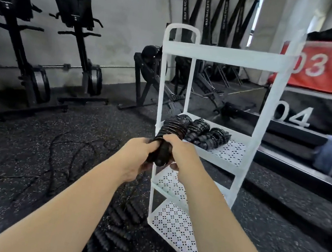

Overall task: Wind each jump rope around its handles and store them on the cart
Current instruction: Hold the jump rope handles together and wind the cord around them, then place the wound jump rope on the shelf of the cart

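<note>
A black jump rope wound round its handles (172,130) is held up in front of the white cart (230,54). My left hand (135,153) grips the bundle's lower end from the left. From the right, my right hand (180,152) grips the same end. The bundle's upper end points toward the cart's second shelf (232,151), where wound black rope bundles (204,133) lie side by side. Loose black ropes (61,153) trail over the floor to the left. Several black ribbed handles (119,224) lie on the floor beside the cart's foot.
The cart's two lower perforated shelves (174,225) hold nothing visible. Black exercise machines (39,78) stand along the back wall at left. Stacked black and red boxes (311,116) marked 03 and 04 sit to the right behind the cart. The floor is dark speckled rubber (16,169).
</note>
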Demonstrator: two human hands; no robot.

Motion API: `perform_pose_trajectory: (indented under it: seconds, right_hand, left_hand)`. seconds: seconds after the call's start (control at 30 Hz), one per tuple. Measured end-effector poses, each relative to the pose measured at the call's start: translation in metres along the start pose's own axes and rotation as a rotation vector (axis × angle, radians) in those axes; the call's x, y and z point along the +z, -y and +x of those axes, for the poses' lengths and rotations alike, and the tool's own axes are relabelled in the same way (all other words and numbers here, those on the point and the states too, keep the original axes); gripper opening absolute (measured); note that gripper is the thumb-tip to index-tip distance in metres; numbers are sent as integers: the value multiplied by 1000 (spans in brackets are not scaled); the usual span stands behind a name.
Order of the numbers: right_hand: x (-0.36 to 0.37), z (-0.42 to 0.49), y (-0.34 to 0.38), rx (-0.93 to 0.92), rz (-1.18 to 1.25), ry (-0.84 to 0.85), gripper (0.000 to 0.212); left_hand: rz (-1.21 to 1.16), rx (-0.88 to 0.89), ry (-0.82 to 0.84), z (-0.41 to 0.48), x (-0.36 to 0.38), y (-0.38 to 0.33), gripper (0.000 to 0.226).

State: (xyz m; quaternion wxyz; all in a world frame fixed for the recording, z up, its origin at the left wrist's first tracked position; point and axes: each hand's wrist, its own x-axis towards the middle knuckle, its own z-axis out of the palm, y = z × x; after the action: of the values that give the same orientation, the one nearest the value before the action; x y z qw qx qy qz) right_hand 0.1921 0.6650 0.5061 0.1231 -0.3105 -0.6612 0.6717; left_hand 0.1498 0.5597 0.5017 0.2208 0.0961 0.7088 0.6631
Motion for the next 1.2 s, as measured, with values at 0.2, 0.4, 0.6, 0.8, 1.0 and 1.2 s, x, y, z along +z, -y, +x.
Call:
perform_pose_trajectory:
  seconds: [0.2, 0.4, 0.6, 0.8, 1.0, 1.2]
  right_hand:
    - [-30, 21, 11, -126, -279, -123, 35]
    - [-56, 52, 12, -241, -215, -434, 19]
    - [-81, 82, 10, -121, -278, -708, 33]
    - [-85, 100, 2, -5, -583, -768, 77]
    - [-80, 106, -11, -40, -550, -818, 55]
    - [-84, 104, -11, -69, -503, -808, 50]
  left_hand:
    - [-140, 61, 35, 35, 36, -6, 11]
    - [-84, 133, 127, 70, 75, -21, 48]
    - [179, 238, 338, 88, 104, -21, 44]
    - [457, 310, 467, 98, 115, -3, 44]
    - [481, 330, 454, 108, 118, 4, 39]
    - [475, 372, 526, 102, 120, 5, 32]
